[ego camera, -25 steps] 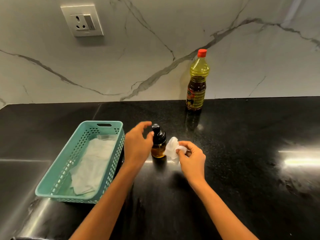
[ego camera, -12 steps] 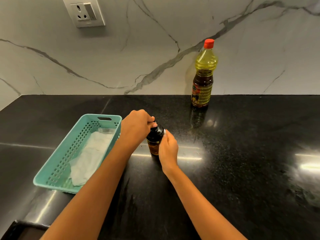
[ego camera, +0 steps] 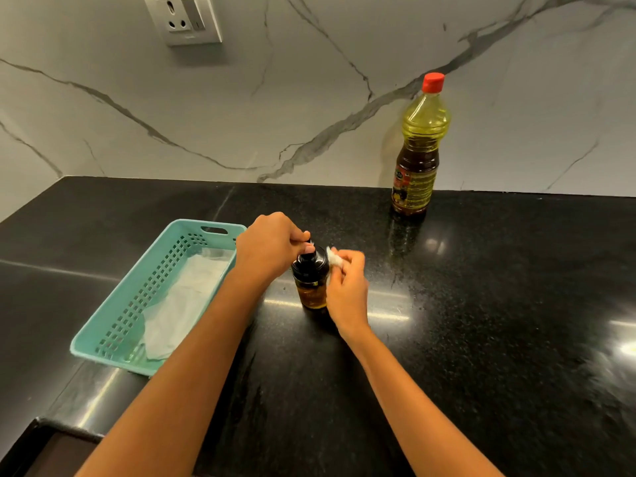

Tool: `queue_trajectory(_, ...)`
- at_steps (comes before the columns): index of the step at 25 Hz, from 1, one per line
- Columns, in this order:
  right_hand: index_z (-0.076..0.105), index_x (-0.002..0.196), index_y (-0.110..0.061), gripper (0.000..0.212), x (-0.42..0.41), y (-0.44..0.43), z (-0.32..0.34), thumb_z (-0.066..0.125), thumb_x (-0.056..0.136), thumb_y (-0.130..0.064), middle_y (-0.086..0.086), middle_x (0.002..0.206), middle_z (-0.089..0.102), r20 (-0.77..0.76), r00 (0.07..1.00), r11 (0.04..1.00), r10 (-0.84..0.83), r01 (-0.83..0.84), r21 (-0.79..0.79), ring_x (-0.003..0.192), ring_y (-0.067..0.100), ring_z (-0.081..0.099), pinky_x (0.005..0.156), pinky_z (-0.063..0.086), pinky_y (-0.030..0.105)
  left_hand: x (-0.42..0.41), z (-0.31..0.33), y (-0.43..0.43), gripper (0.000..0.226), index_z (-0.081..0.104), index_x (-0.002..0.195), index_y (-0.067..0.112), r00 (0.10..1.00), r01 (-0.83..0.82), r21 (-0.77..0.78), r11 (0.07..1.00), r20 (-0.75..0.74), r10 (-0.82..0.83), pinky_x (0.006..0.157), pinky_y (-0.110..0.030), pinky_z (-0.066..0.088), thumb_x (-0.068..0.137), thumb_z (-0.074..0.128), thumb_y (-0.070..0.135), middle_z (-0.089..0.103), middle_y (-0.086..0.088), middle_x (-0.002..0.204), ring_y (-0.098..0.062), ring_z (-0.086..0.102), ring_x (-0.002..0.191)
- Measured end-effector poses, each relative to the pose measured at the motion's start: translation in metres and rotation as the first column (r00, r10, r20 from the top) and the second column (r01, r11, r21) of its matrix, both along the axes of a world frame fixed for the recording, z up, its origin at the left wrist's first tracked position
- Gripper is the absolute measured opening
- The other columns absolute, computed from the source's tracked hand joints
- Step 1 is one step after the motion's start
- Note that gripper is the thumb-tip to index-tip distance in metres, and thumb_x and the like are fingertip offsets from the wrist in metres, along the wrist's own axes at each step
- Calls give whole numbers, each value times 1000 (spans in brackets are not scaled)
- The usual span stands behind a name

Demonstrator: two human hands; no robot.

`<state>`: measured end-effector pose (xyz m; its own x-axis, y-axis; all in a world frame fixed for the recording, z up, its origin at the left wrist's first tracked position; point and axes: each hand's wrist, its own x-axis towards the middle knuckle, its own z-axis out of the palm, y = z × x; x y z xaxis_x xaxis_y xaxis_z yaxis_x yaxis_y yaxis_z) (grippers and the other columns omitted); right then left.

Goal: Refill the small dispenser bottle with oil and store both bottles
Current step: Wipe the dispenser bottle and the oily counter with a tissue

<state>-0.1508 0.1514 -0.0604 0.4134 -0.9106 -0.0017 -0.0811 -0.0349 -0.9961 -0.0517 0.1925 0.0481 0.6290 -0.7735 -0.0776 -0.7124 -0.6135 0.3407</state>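
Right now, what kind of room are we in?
Probably a kitchen: a shiny black stone counter runs along a marble-look wall with a power socket, and a big oil bottle and a small dispenser bottle stand on it.

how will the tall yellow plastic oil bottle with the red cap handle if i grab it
The tall yellow plastic oil bottle looks nearly full, so likely heavy for its size. Tall and narrow-based, it may tip if pushed near the red cap. The cap is on, so spilling seems unlikely.

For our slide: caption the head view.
Left hand grips the small bottle by its top; right hand holds tissue at the cap.
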Motion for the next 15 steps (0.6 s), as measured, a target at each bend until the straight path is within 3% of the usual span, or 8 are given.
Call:
queue_trajectory(3, 60, 116, -8, 26, 4, 3, 9, 44, 95, -3, -4, 120, 58, 80, 996, 996, -41, 47, -73, 113, 5, 51, 94, 40, 13, 0, 1, -1, 28, 69, 107, 27, 1000, -15, 8, 1000, -11, 15, 79, -34, 47, 83, 63, 39, 70, 0, 106, -17, 59, 95)
queue_trajectory(6, 49, 133, -12, 38, -5, 21, -18, 40, 97, -5, 3, 128, 57, -73, 997, 999, -33, 31, -22, 119, 12, 51, 99, 38, 18, 0, -1, -1, 29, 68, 108, 28, 999, -28, -3, 1000, -21, 28, 83, -37, 49, 81, 65, 39, 69, 2, 108, -17, 60, 98)
queue_trajectory(9, 49, 133, -12, 40, -7, 16, -25, 35, 97, -2, 4, 121, 60, -166, 984, 998, 67, -64, 22, 115, 15, 53, 95, 40, 19, 0, -1, 1, 30, 68, 109, 28, 999, -27, -17, 999, -27, 27, 86, -38, 49, 80, 66, 39, 69, 1, 109, -18, 59, 101)
queue_trajectory(12, 52, 129, -10, 38, 2, 2, 1, 35, 97, 0, -6, 116, 55, -23, 998, 997, 60, -61, -51, 113, 2, 46, 92, 35, 6, -1, -1, 1, 30, 68, 109, 29, 999, -32, -21, 999, -21, 31, 85, -37, 49, 81, 66, 38, 69, 2, 110, -17, 59, 103)
queue_trajectory(15, 49, 132, -10, 39, 1, 7, 5, 37, 96, 1, -8, 123, 51, 33, 998, 994, 55, -51, -95, 118, 0, 41, 98, 31, 6, -1, 0, 1, 30, 68, 109, 28, 999, -36, -19, 999, -27, 36, 82, -35, 48, 81, 66, 38, 69, 2, 110, -17, 59, 101)
